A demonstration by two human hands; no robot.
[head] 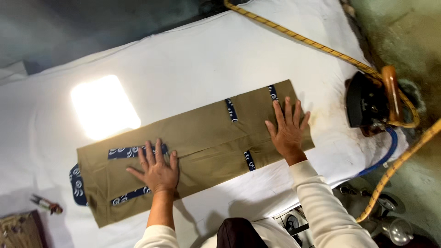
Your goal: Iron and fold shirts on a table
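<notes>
**Both palms flat on folded shirt**

Across the middle of the frame, a folded tan shirt (197, 147) with navy patterned trim lies as a long strip on the white pad (193, 64), tilted so its right end sits higher. The left hand (156, 171) presses flat near the lower left end, fingers spread, gripping nothing. The right hand (288, 131) lies flat by the right edge, fingers spread too, holding nothing. Bare pad runs wide above the shirt, with a bright light patch (103, 106) at upper left; a narrower band shows below. At right, well apart from the shirt, an iron (370, 103) rests near the pad's edge, its braided cord (298, 36) crossing the upper right corner. Small snips (46, 204) lie at lower left.
</notes>
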